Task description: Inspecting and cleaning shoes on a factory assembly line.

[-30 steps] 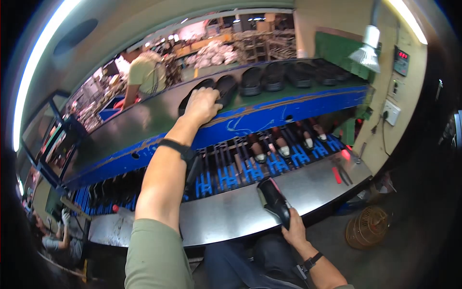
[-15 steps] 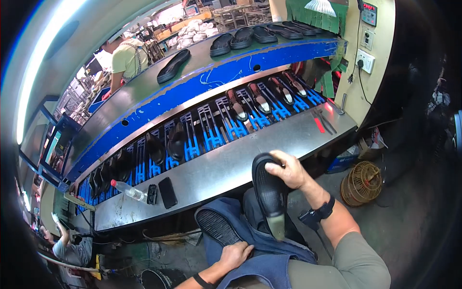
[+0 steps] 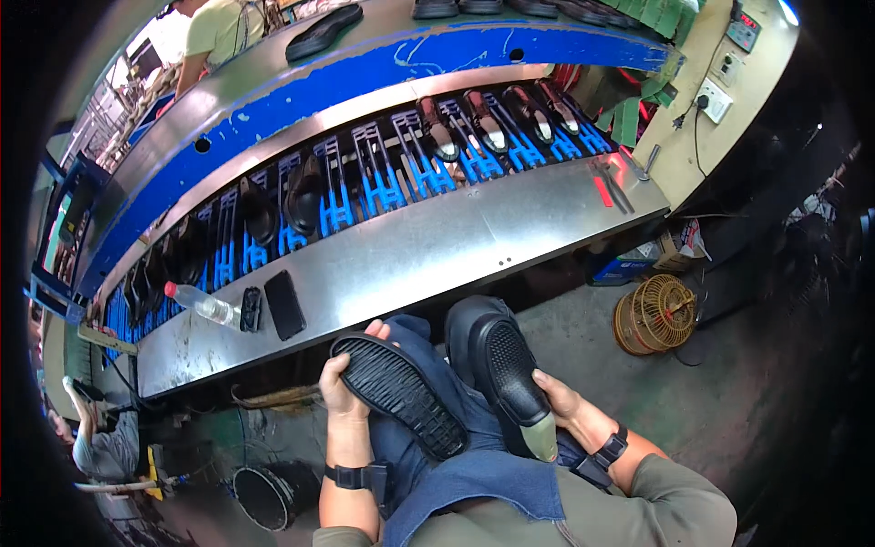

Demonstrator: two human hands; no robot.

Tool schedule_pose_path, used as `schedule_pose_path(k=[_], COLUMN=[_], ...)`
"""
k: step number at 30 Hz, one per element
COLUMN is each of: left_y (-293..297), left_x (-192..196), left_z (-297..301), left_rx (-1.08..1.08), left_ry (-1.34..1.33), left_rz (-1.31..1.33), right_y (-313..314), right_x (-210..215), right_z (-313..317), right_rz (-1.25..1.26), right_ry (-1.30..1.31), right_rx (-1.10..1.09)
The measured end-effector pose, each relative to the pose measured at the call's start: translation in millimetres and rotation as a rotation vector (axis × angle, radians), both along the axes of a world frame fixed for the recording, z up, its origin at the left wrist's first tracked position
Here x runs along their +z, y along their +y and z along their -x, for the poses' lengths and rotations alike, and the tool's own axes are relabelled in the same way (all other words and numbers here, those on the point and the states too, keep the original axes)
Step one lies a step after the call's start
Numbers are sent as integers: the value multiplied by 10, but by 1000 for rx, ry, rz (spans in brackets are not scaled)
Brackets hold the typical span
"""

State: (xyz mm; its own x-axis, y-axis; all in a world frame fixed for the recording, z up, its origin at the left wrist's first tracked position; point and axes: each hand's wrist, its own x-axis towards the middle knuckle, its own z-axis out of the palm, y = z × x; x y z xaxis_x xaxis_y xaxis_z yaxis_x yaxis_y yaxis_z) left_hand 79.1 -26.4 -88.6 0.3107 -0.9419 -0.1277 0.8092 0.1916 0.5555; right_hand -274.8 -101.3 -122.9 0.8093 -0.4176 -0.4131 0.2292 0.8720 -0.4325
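In my left hand (image 3: 339, 387) is a black rubber shoe sole (image 3: 410, 401), its ridged tread facing up, gripped by the thumb and fingers around its far end. To the right, a black shoe upper (image 3: 512, 365) with a textured underside and a pale grey-beige tip lies over my lap. Its tip points toward me. My right hand (image 3: 563, 398) holds this upper by its right side, thumb on the edge; the other fingers are mostly hidden beneath. The sole and the upper lie side by side above my blue apron (image 3: 483, 483).
Ahead is a steel bench (image 3: 401, 283) with a phone (image 3: 284, 305), a clear bottle (image 3: 205, 304) and red-handled pliers (image 3: 604, 190). Behind its edge, dark shoes rest on blue racks (image 3: 378, 187). More soles (image 3: 324, 32) line the shelf above. A wicker-like round cage (image 3: 654, 314) and black bucket (image 3: 264, 497) stand on the floor.
My left hand has gone from the sole's near end to its far end and raised it. My right hand has lowered the upper toward my lap and shifted its grip nearer me.
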Motion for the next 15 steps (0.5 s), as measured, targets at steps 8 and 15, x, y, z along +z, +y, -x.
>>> schedule_pose_path(k=[8,15], left_y=[278,32], left_x=[665,876], left_z=[249,458], left_rx=[-1,-69], left_ry=[-74,-147], left_rz=[45,72], right_y=[-143,-233], right_x=[139,711], right_z=[-6,-426], right_rz=[169,292], right_ry=[-61,-197], right_rx=[102,268])
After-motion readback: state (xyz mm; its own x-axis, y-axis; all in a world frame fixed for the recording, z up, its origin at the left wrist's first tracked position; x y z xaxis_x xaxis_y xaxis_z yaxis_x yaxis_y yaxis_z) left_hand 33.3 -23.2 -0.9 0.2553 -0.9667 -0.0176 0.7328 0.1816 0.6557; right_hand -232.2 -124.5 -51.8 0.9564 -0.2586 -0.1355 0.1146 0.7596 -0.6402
